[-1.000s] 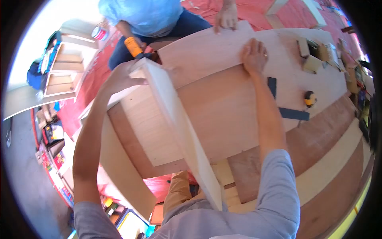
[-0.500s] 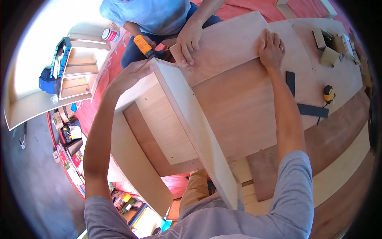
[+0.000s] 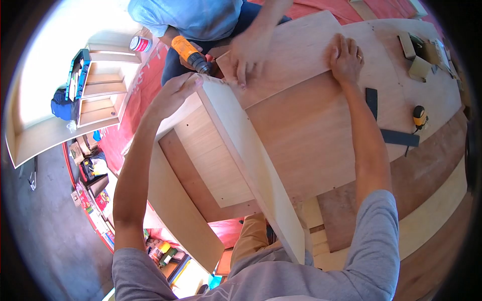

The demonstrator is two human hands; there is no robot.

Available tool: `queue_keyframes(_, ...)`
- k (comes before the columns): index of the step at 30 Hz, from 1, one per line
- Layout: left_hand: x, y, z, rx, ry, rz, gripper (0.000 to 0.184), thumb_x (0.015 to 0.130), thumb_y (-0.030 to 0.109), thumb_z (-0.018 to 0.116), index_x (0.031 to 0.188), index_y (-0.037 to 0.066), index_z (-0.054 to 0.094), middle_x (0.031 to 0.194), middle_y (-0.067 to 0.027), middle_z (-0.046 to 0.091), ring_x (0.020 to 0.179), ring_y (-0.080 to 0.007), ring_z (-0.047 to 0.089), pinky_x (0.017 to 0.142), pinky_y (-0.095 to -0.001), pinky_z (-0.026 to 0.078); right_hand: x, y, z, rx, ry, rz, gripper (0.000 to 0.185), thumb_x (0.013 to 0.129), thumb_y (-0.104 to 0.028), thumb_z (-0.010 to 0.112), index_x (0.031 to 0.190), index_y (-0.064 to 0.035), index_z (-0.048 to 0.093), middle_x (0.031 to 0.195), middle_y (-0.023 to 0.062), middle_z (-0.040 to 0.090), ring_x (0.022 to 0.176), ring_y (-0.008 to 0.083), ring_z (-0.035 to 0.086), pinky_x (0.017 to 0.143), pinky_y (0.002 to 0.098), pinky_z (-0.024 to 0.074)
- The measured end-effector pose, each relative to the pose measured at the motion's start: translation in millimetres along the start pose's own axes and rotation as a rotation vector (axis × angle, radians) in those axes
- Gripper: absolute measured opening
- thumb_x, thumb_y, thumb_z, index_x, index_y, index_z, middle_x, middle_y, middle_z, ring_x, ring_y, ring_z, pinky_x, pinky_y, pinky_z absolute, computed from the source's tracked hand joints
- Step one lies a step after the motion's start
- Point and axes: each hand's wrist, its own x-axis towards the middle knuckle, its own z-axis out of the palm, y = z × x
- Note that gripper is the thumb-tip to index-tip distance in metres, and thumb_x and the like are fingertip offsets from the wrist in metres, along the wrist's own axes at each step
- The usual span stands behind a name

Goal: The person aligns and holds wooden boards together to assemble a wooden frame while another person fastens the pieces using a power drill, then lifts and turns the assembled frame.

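Note:
My left hand [image 3: 176,93] is closed over the top corner of an open wooden frame, at the end of its long upright board [image 3: 246,160]. My right hand [image 3: 346,60] lies with fingers stretched out on the right end of a flat wooden panel [image 3: 296,47], and a ring shows on one finger. Across from me a co-worker's hand [image 3: 248,57] is blurred over the same panel's left end. The co-worker's other hand holds an orange drill [image 3: 187,50], its chuck close to the frame corner beside my left fingers.
A large plywood sheet [image 3: 301,145] lies under the panel. On the right are a black square [image 3: 399,137], a yellow-and-black tape measure [image 3: 419,117] and an open cardboard box [image 3: 419,70]. At left stand a shelf unit [image 3: 103,83] and a paint can [image 3: 140,44].
The drill has moved right and down, closer to the frame corner. The co-worker's free hand has shifted and blurred. My hands keep their places while the view shifts slightly.

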Motion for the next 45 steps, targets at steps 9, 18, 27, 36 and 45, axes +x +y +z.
queue_keyframes(9,3.8,-6.7,9.8,0.039,0.181,-0.029,0.051,0.101,0.044,0.045,0.112,-0.003,0.061,0.084,-0.0044,0.055,0.084,-0.0118,0.050,0.080,-0.0301,0.042,-1.7,-1.5,-4.6,-0.032,-0.050,-0.003,0.050,0.094,-0.043,0.046,0.141,-0.0235,0.046,0.139,0.0149,0.045,0.124,0.0412,0.045,0.103,0.0550,0.0350)
queue_keyframes(18,-5.0,-10.6,5.6,0.095,0.287,0.133,0.039,0.100,0.033,0.053,0.109,-0.003,0.065,0.069,0.0010,0.048,0.067,-0.0065,0.043,0.063,-0.0238,0.040,-0.7,1.5,-5.4,0.004,-0.031,-0.007,0.050,0.095,-0.043,0.043,0.141,-0.0237,0.045,0.140,0.0135,0.045,0.125,0.0410,0.044,0.103,0.0552,0.0348)
queue_keyframes(27,-13.1,-7.0,22.3,0.231,0.376,0.084,0.037,0.100,0.034,0.050,0.120,0.003,0.057,0.087,-0.0133,0.066,0.080,-0.0237,0.064,0.075,-0.0342,0.048,0.5,0.6,-3.6,-0.021,-0.041,0.001,0.049,0.095,-0.043,0.043,0.140,-0.0233,0.046,0.139,0.0138,0.045,0.125,0.0410,0.044,0.104,0.0556,0.0340)
queue_keyframes(36,-13.9,2.6,43.1,0.424,0.560,0.124,0.037,0.096,0.037,0.054,0.108,0.002,0.057,0.092,-0.0183,0.067,0.091,-0.0359,0.065,0.080,-0.0432,0.048,-2.2,-0.5,-4.2,0.066,0.023,-0.001,0.047,0.092,-0.041,0.046,0.135,-0.0242,0.049,0.135,0.0138,0.048,0.123,0.0413,0.045,0.101,0.0573,0.0351)
queue_keyframes(45,-12.1,-1.6,44.2,0.438,0.593,0.144,0.039,0.095,0.038,0.056,0.109,0.002,0.055,0.106,-0.0191,0.063,0.100,-0.0339,0.062,0.086,-0.0410,0.047,-0.2,-2.8,-10.4,0.015,-0.067,0.024,0.049,0.094,-0.042,0.044,0.140,-0.0233,0.046,0.139,0.0129,0.045,0.126,0.0406,0.042,0.104,0.0550,0.0338)
